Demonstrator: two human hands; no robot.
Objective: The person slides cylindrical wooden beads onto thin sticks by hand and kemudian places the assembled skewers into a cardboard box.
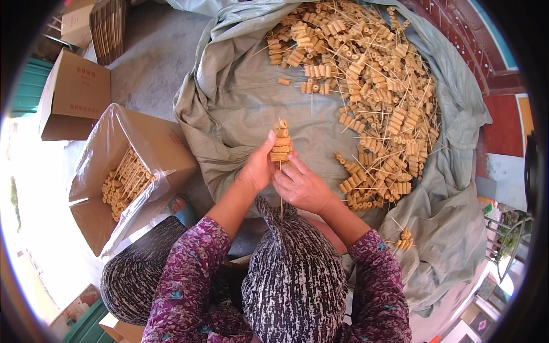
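A small bundle of skewers threaded with short tan rolls is held upright in front of my knees, their thin sticks pointing down toward me. My left hand is closed round the bundle's left side, thumb along the rolls. From the right, my right hand grips the bundle's lower right side, its fingers near the sticks. How many skewers are in the bundle I cannot tell. Beyond both hands lies a grey-green woven sheet, with a large heap of similar skewers on its far and right side.
To the left, an open carton lined with clear plastic holds neatly packed skewers. A second carton and flattened cardboard stand behind it. One small group of skewers lies apart at the right, on the sheet.
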